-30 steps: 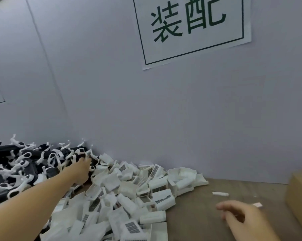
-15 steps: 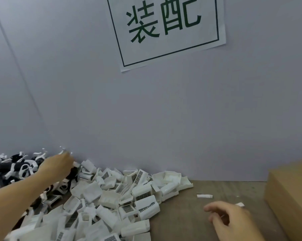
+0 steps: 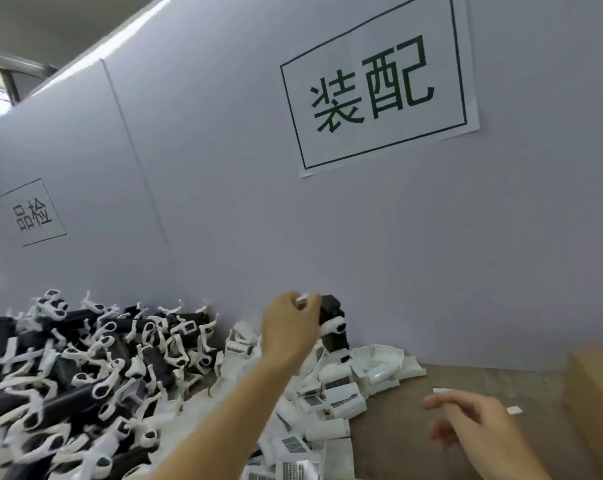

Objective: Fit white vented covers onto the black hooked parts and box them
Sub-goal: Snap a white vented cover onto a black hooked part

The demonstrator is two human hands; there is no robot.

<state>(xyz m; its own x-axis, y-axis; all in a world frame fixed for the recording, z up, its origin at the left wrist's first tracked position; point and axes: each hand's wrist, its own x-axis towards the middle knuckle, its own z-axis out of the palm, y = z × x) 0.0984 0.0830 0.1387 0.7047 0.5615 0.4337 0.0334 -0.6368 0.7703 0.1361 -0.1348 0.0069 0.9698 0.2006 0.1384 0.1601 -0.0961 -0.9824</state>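
Note:
My left hand [image 3: 289, 329] is raised above the heap and grips one black hooked part [image 3: 333, 323] with white clips, held upright in the air near the wall. A big pile of black hooked parts [image 3: 85, 368] lies at the left. Beside it, in the middle, spreads a pile of white vented covers [image 3: 331, 396]. My right hand [image 3: 473, 431] hovers low over the brown table at the lower right, fingers loosely spread, holding nothing.
A cardboard box [image 3: 594, 393] stands at the right edge. Two small white bits [image 3: 444, 390] lie on the brown table [image 3: 397, 431] near my right hand. A grey partition wall with paper signs [image 3: 379, 84] closes the back.
My left hand has lifted a black hooked part out of the left pile and carried it rightward and up. The camera has swung left and upward. My right hand stays low.

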